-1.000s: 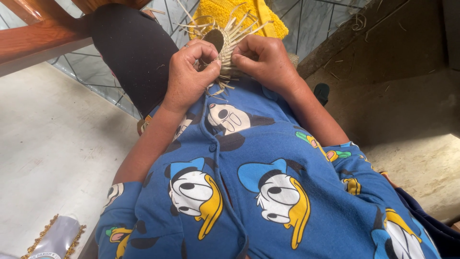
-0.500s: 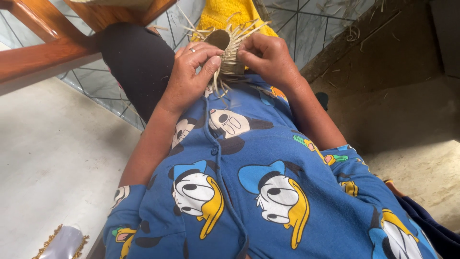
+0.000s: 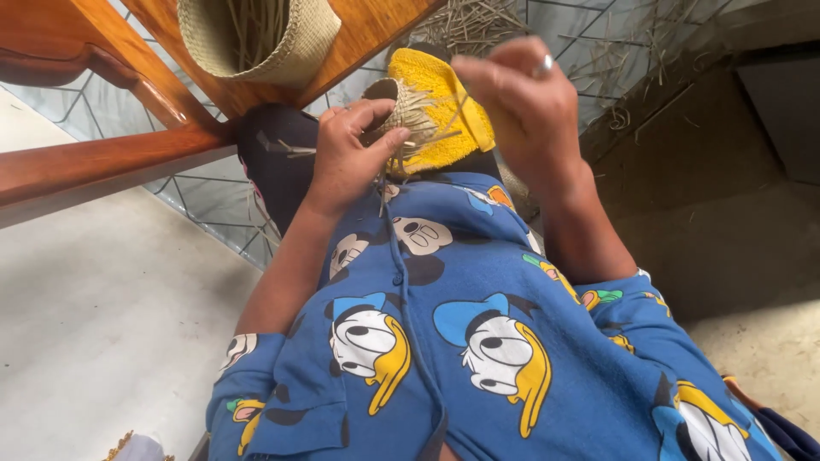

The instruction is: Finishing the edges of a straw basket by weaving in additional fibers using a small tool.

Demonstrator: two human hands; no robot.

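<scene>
Left hand (image 3: 346,154) clamped around a small half-woven straw piece (image 3: 395,109), thumb pressed against its side, fingers curled over the near rim. Right hand (image 3: 521,102) raised just beside it, fingers bent and loosely closed, pinching a thin straw strand (image 3: 453,107) as far as can be told; a ring on one finger. Small piece held over the lap, right against a yellow towel (image 3: 448,98), loose fibre ends bristling outward from its unfinished edge.

Tight quarters up top: a polished reddish wooden chair frame (image 3: 102,158) slanting in from the left, its rail close to the left wrist, little slack on that side. A finished woven basket (image 3: 260,34) set on the frame above, round, open-mouthed, straw stalks standing inside. Dark trouser knee (image 3: 278,162) directly under the left hand. More room to the right, above bare dark concrete steps (image 3: 709,213), rough and matte. Pale smooth floor (image 3: 94,341) open at lower left.

Scattered dry straw (image 3: 478,21) lying on patterned tile beyond the hands. Soft blue cartoon-print shirt (image 3: 461,341) filling the foreground, creased, with a drawstring running down its middle.
</scene>
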